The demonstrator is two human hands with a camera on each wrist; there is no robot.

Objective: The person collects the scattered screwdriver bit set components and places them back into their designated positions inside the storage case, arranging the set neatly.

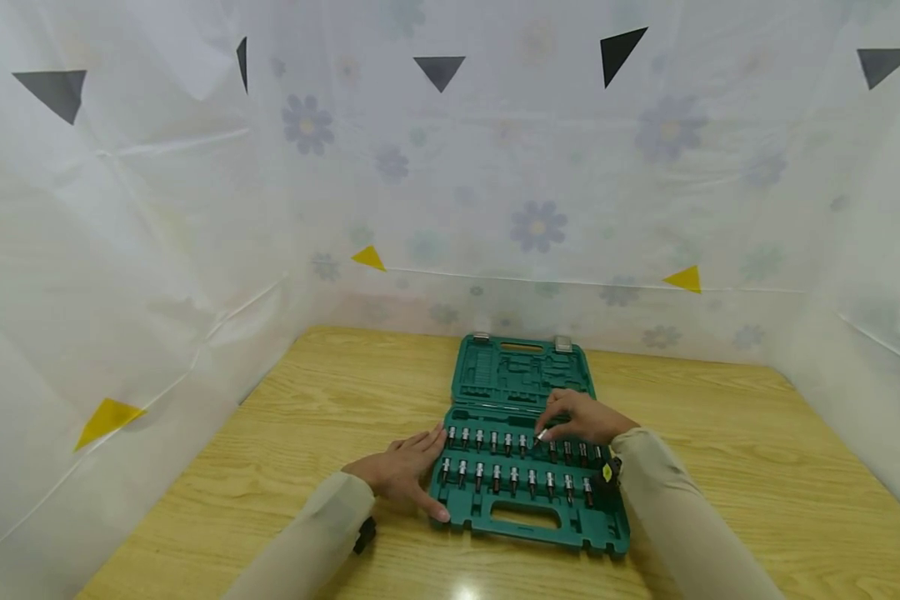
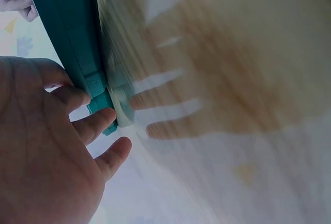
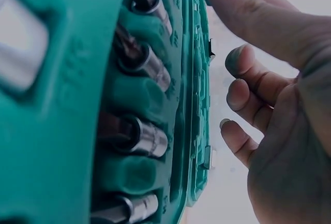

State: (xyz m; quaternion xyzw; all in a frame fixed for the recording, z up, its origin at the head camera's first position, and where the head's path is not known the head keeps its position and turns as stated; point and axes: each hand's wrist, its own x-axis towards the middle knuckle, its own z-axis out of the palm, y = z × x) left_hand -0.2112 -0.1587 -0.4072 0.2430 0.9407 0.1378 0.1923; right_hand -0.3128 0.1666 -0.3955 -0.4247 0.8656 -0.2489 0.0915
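A green plastic tool case (image 1: pixel 461 504) lies spread open on the table, with two rows of silver bit sockets (image 1: pixel 532 479) in its near half. My left hand (image 1: pixel 405 471) rests along the case's left side, fingers extended and thumb at the front left corner. In the left wrist view, its fingertips meet the case's side wall (image 2: pixel 67 22). My right hand (image 1: pixel 585 417) pinches one bit socket (image 1: pixel 542 434) between thumb and fingers, tilted over the back row. The right wrist view shows bit sockets (image 3: pixel 150 138) in their slots, while the pinched one is hidden there.
The case's lid (image 1: pixel 521 371) lies back toward the rear wall, with moulded recesses and two metal latches (image 1: pixel 563 343). A wood-grain table (image 1: pixel 345 383) extends on both sides. White flowered sheeting (image 1: pixel 450 192) encloses the table's back and sides.
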